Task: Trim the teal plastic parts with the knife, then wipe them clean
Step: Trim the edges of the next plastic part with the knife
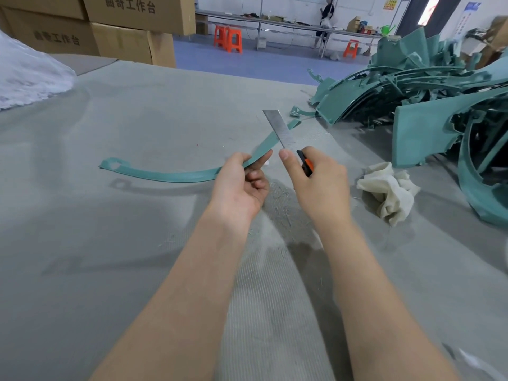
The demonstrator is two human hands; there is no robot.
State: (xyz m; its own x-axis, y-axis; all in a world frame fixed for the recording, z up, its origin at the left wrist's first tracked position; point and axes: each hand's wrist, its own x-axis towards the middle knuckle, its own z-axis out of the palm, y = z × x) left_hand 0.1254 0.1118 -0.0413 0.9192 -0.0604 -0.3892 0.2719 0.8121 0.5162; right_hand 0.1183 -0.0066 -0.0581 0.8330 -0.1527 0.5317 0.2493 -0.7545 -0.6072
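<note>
The curved teal strip (pixel 170 176) is up off the grey surface (pixel 137 119), pinched by the left hand (pixel 242 182) with thumb on top and fingers (pixel 258 178) curled underneath, its looped end sticking out to the left above its own shadow. The right hand (pixel 321 185) is wrapped round the orange-and-black handle of the knife (pixel 279 130), long blade out and laid across the strip's far half. It looks like it's on the edge, can't swear it's touching. So I'd say we're mid-trim on this piece. There are thin shavings scattered in front of the hands, so some cutting looks done. The wiping cloth (pixel 390 191) sits crumpled off to the right, nobody holding it, so the wipe is yet to come. And the big pile of teal parts (pixel 428 105) beyond it looks like plenty left.
</note>
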